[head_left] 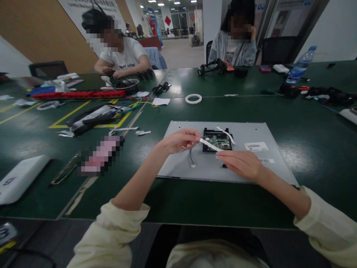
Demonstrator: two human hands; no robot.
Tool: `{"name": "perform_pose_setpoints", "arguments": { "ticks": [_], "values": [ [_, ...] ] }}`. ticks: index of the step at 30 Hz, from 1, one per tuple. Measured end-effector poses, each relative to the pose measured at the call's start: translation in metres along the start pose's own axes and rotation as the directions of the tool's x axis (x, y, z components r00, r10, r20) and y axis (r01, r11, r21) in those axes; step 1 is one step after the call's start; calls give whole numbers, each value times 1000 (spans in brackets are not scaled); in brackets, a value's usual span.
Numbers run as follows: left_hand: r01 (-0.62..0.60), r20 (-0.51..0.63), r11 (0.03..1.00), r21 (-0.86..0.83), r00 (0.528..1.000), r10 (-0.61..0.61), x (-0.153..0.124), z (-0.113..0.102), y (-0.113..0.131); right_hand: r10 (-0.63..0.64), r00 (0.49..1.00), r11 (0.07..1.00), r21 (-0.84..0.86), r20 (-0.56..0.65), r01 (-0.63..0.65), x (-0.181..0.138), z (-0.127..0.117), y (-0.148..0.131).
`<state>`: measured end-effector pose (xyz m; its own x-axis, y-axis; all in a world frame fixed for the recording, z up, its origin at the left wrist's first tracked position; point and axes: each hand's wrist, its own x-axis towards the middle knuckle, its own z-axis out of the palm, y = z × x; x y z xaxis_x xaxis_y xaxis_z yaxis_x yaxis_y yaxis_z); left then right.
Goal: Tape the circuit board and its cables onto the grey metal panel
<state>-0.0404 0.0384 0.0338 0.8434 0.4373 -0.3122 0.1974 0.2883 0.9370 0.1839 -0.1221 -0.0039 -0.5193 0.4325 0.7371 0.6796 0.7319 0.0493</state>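
Note:
A short strip of white tape [209, 144] is stretched between my two hands, above a flat grey panel [181, 128]. The fingertips of my left hand [182, 140] pinch its upper left end. At the lower right end, my right hand [241, 162] holds it between thumb and fingers. Behind the strip, a green circuit board [220, 141] sits in a black frame on the panel, partly covered by it. Another white strip [226, 134] lies across the board's upper right. A thin grey cable [192, 159] with a white plug rests on the panel near my left hand.
Beyond the panel lies a white ring-shaped roll [193, 98]. To the left are a pink phone-like object [102, 155], a white box-like device [23, 178] and red strips [80, 94]. A water bottle [301, 65] stands far right. Two people sit across the table.

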Motion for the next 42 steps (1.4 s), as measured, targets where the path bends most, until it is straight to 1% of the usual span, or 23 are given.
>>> {"name": "perform_pose_setpoints", "arguments": {
  "ticks": [2,5,7,9,11,12,14,17,19,20,22,24,26,28,30,32,34,35,36,38,40,42],
  "values": [
    [-5,5,1000,-24,1000,5,-4,-7,-7,-46,999,999,-1,11,46,3,-1,-4],
    [-22,32,999,-36,999,23,-11,-14,-13,-81,993,996,27,-88,84,7,-4,0],
    [-46,42,997,-61,998,49,-13,-15,-15,-75,990,996,29,-120,79,11,-3,6],
    [-65,50,995,-78,996,69,-14,-14,-16,-103,991,995,-19,-84,101,16,-1,10],
    [-61,68,996,-64,996,65,-13,-13,-18,-168,985,983,-81,-29,165,24,2,10],
    [-51,80,998,-48,995,54,-13,-12,-19,-197,980,977,-92,-19,194,28,5,9],
    [-28,97,1000,-12,995,29,-12,-11,-21,-219,975,974,-64,-32,217,35,8,5],
    [13,94,999,32,995,-16,-12,-11,-23,-207,977,978,13,-48,208,40,12,-1],
    [37,64,997,63,997,-41,-11,-12,-24,-201,979,979,29,-32,202,40,13,-3],
    [38,32,996,78,999,-41,-11,-13,-24,-200,980,979,29,-26,200,39,13,-3],
    [18,-61,994,106,998,-12,-10,-15,-25,-189,982,981,30,-10,189,35,14,-2],
    [-17,-157,990,138,987,39,-8,-16,-25,-158,987,987,28,11,158,32,15,2],
    [-56,-243,983,177,965,99,-6,-16,-25,-112,993,994,21,38,111,30,16,7],
    [-96,-326,968,233,930,170,-4,-13,-25,-55,997,998,-4,53,56,30,19,14],
    [-135,-410,945,298,876,254,-3,-11,-25,5,998,999,-47,59,-2,32,24,21],
    [-157,-490,926,343,811,319,-1,-11,-26,78,996,993,-95,51,-73,35,30,25],
    [-134,-556,911,391,754,350,-1,-14,-29,162,986,980,-123,29,-157,38,37,27],
    [-103,-562,891,441,743,364,-2,-16,-30,208,978,970,-127,10,-205,40,40,27],
    [-68,-536,856,513,753,381,-3,-18,-31,253,967,959,-126,-8,-252,42,43,28],
    [-24,-404,734,679,822,401,-6,-20,-33,320,947,938,-129,-34,-322,46,49,27],
    [-25,-260,600,800,886,383,-10,-18,-33,341,939,927,-152,-36,-343,49,53,26],
    [-19,-202,513,858,906,371,-13,-14,-31,322,946,930,-179,-17,-320,50,56,23]
  ]
}}
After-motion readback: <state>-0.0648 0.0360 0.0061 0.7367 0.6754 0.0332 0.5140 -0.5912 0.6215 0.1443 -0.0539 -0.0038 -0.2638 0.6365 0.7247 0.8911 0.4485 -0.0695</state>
